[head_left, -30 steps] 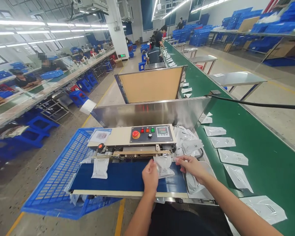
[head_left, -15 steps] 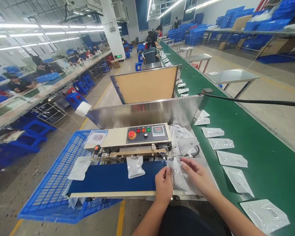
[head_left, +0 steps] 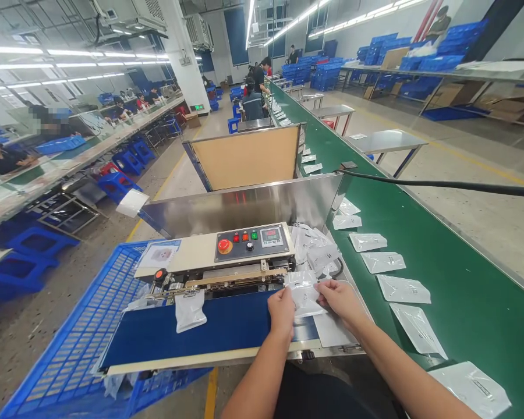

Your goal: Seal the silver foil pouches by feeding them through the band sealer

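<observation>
While your left hand (head_left: 282, 311) and right hand (head_left: 338, 299) pinch opposite sides of a white pouch (head_left: 304, 294) at the sealing machine's (head_left: 218, 250) right end, another pouch (head_left: 190, 310) hangs from its sealing track over the blue belt (head_left: 240, 320). To your right, more pouches (head_left: 404, 289) lie spaced along the green conveyor (head_left: 463, 291).

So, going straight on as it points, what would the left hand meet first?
Past the white pouch it pinches, the left hand would probably meet the cream machine; depth is unclear.
</observation>
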`<state>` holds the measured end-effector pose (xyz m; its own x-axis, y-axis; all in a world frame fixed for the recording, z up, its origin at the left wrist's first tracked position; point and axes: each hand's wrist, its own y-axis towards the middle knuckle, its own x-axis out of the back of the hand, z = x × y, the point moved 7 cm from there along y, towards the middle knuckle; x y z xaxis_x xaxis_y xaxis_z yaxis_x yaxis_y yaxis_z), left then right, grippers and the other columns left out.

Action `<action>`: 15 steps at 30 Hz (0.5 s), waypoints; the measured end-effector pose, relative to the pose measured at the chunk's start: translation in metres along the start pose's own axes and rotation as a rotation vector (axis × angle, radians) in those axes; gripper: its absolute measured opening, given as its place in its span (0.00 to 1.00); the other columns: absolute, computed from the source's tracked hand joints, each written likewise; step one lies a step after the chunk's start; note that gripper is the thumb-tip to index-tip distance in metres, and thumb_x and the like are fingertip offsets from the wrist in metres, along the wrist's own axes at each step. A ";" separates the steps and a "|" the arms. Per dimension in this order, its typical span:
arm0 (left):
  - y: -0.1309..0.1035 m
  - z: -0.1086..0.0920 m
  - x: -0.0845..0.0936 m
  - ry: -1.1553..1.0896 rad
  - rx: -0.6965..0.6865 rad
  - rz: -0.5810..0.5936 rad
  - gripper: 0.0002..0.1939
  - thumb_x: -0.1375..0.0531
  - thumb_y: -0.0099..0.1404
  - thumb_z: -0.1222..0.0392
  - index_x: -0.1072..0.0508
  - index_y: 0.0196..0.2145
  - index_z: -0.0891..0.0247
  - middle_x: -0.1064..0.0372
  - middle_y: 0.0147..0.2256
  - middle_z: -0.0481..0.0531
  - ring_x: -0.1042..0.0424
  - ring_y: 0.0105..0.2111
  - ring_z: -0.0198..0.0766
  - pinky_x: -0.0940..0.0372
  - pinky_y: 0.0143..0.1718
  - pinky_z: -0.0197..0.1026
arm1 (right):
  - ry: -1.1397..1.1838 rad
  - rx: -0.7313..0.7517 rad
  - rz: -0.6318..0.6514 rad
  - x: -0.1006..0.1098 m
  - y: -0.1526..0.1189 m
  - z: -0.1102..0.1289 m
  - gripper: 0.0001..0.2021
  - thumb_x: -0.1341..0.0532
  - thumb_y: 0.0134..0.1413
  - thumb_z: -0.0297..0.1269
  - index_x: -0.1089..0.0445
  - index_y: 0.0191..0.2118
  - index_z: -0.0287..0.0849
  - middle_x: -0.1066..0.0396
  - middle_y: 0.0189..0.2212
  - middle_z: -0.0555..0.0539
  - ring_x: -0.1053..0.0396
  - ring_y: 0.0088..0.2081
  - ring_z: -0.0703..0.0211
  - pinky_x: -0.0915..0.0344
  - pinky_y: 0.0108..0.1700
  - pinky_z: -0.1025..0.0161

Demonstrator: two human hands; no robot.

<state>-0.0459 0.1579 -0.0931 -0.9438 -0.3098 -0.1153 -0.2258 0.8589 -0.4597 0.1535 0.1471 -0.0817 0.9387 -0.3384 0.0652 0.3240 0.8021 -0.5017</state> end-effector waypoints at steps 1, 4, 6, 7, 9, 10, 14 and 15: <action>0.004 -0.001 0.008 -0.014 -0.003 -0.020 0.27 0.29 0.49 0.36 0.30 0.18 0.62 0.46 0.16 0.41 0.49 0.19 0.29 0.52 0.21 0.34 | -0.010 -0.006 0.028 -0.012 0.003 0.002 0.16 0.23 0.42 0.46 0.25 0.26 0.41 0.28 0.17 0.50 0.32 0.20 0.64 0.33 0.25 0.67; 0.012 -0.006 0.036 -0.047 -0.017 -0.062 0.27 0.27 0.50 0.35 0.23 0.22 0.65 0.40 0.17 0.43 0.44 0.18 0.31 0.48 0.21 0.34 | -0.014 -0.009 0.108 -0.043 0.002 0.005 0.17 0.22 0.41 0.48 0.24 0.28 0.41 0.25 0.20 0.48 0.29 0.23 0.62 0.30 0.27 0.66; 0.016 -0.009 0.056 -0.054 -0.029 -0.084 0.29 0.27 0.50 0.35 0.19 0.27 0.68 0.33 0.20 0.46 0.38 0.20 0.33 0.43 0.22 0.35 | -0.018 0.000 0.162 -0.056 -0.007 0.003 0.20 0.21 0.41 0.51 0.22 0.31 0.41 0.22 0.23 0.47 0.25 0.27 0.59 0.29 0.31 0.65; 0.017 -0.011 0.067 -0.054 -0.036 -0.096 0.29 0.27 0.51 0.35 0.18 0.30 0.68 0.29 0.22 0.49 0.34 0.21 0.34 0.40 0.23 0.36 | -0.028 0.008 0.189 -0.058 -0.014 -0.001 0.21 0.22 0.41 0.54 0.21 0.33 0.40 0.21 0.24 0.46 0.24 0.29 0.58 0.29 0.32 0.65; 0.017 -0.015 0.090 -0.046 -0.043 -0.130 0.29 0.27 0.53 0.36 0.16 0.37 0.68 0.22 0.29 0.53 0.26 0.27 0.38 0.33 0.29 0.37 | -0.066 0.039 0.240 -0.051 -0.033 -0.012 0.24 0.24 0.45 0.59 0.20 0.35 0.41 0.22 0.25 0.47 0.24 0.29 0.57 0.31 0.31 0.65; 0.015 -0.018 0.103 -0.037 -0.064 -0.164 0.28 0.27 0.56 0.37 0.16 0.40 0.67 0.20 0.33 0.55 0.23 0.31 0.41 0.30 0.33 0.39 | -0.096 0.066 0.256 -0.040 -0.045 -0.020 0.25 0.27 0.49 0.62 0.20 0.35 0.41 0.22 0.24 0.48 0.26 0.28 0.57 0.33 0.30 0.64; -0.011 -0.047 0.159 0.096 -0.364 -0.418 0.27 0.33 0.66 0.40 0.19 0.53 0.64 0.19 0.50 0.61 0.19 0.48 0.47 0.25 0.51 0.47 | -0.284 0.194 0.032 0.060 -0.087 -0.067 0.28 0.36 0.59 0.67 0.22 0.31 0.44 0.25 0.23 0.49 0.30 0.27 0.56 0.34 0.32 0.62; -0.021 -0.054 0.169 0.139 -0.436 -0.469 0.27 0.34 0.68 0.41 0.19 0.55 0.64 0.19 0.51 0.62 0.18 0.48 0.48 0.25 0.52 0.50 | -0.342 0.183 -0.107 0.102 -0.097 -0.085 0.29 0.37 0.58 0.69 0.21 0.32 0.44 0.25 0.24 0.49 0.28 0.29 0.54 0.32 0.34 0.60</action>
<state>-0.2139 0.1100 -0.0555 -0.7372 -0.6612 0.1390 -0.6706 0.7412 -0.0310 0.2075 -0.0068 -0.1001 0.8737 -0.2658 0.4074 0.4082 0.8562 -0.3167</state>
